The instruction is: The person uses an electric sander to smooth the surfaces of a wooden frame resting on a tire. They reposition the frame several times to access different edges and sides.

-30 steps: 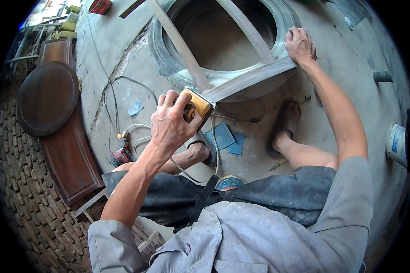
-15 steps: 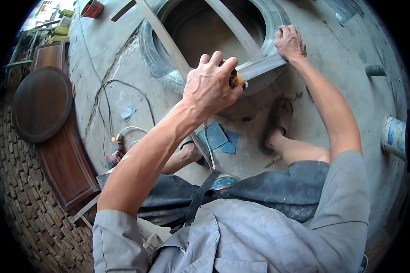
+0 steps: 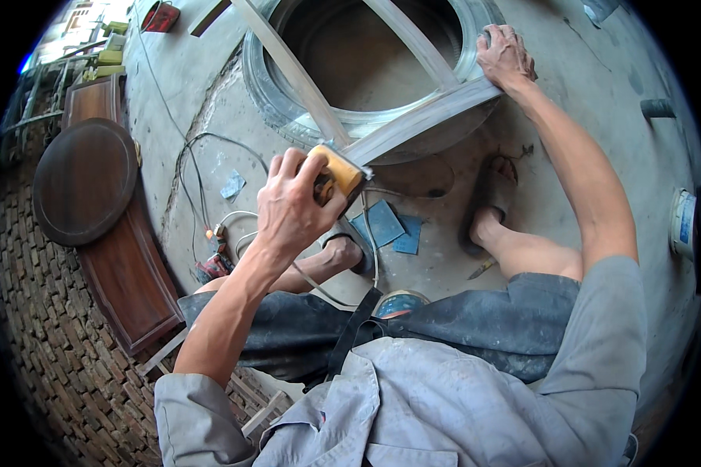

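My left hand (image 3: 292,201) is closed around a yellow-and-black power sander (image 3: 343,167), tilted at the near left corner of a pale wooden frame (image 3: 432,118). Whether its pad touches the wood I cannot tell. The frame, with a near rail and two long bars running away from me, lies across a large grey tyre (image 3: 266,100). At the right end of the near rail my right hand (image 3: 508,61) grips the wood, fingers curled over its far side. A white cord (image 3: 371,233) runs below the sander between my legs.
Blue sandpaper sheets (image 3: 382,226) lie on the concrete between my feet. Left are a dark round wooden top (image 3: 84,182), a long brown panel (image 3: 128,272), cables (image 3: 199,183) and a red power tool (image 3: 213,268). A bucket (image 3: 682,224) stands right, a red pail (image 3: 160,17) far left.
My left hand has drawn the sander leftward and nearer to me, from over the near rail to its left corner. My right hand keeps its hold on the frame's right end.
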{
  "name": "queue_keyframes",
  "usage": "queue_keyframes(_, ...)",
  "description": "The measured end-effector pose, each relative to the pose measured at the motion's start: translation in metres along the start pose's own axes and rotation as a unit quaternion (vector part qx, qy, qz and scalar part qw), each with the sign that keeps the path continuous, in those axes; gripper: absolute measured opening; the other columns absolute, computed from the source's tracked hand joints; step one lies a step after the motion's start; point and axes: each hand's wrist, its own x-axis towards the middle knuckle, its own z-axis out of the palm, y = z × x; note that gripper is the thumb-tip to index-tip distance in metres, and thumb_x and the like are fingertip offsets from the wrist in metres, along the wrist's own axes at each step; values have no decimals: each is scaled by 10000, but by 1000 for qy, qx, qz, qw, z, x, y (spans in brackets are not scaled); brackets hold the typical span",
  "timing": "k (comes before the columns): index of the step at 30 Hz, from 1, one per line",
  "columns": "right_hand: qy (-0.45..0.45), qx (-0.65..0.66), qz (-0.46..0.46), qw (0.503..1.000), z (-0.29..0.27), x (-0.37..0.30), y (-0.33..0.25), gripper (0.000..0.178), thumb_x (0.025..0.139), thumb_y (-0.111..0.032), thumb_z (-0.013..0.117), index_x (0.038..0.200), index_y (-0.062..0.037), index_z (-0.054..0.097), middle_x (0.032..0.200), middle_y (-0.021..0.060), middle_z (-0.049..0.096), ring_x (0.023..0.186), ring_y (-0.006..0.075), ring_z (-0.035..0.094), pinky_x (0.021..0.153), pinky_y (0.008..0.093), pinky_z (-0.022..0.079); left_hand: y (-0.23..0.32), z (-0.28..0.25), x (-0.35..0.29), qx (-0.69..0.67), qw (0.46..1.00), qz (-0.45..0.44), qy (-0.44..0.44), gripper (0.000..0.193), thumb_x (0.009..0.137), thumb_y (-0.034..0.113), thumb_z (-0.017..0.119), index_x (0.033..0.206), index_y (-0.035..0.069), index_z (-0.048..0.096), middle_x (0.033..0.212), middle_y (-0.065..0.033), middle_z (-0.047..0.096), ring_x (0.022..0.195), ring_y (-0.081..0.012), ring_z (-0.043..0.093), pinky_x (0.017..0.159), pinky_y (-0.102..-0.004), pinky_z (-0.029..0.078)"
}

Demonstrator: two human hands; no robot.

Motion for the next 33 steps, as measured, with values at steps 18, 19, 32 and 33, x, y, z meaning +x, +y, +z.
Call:
queue_keyframes(18, 21, 6, -8, 1000, 3, -1, -2, 455, 1017, -415, 501, 1376, -154, 601, 1427, 109, 579, 1332, 352, 544, 1078, 523, 470, -1, 2, -1, 5, 1000, -4, -10, 397, 745, 179, 788, 1101, 62, 656, 1016, -125, 600, 957, -339, 623, 782, -453, 542)
queue_keyframes(19, 14, 7, -5, 1000, -1, -2, -4, 454, 1017, -415, 501, 1375, -155, 601, 1428, 110, 578, 1330, 351, 546, 1076, 523, 471, 7, 4, 10, 4, 1000, 6, -5, 394, 743, 178, 787, 1097, 66, 656, 1013, -124, 600, 959, -338, 622, 781, -452, 543)
queue_keyframes(32, 16, -1, -3, 1000, -2, 1, 1, 475, 1017, -430, 496, 1395, -157, 585, 1455, 107, 560, 1325, 359, 551, 1070, 523, 480, -2, 1, -1, 9, 1000, 1, -5, 417, 736, 183, 794, 1107, 56, 654, 1015, -134, 599, 959, -344, 621, 780, -454, 555)
queue_keyframes(33, 8, -1, -3, 1000, 0, 0, -2, 475, 1017, -429, 496, 1397, -157, 584, 1457, 108, 559, 1325, 359, 551, 1071, 523, 479, 5, 3, 6, 12, 1000, 11, -4, 417, 741, 188, 791, 1111, 55, 652, 1020, -134, 599, 963, -343, 621, 781, -454, 558)
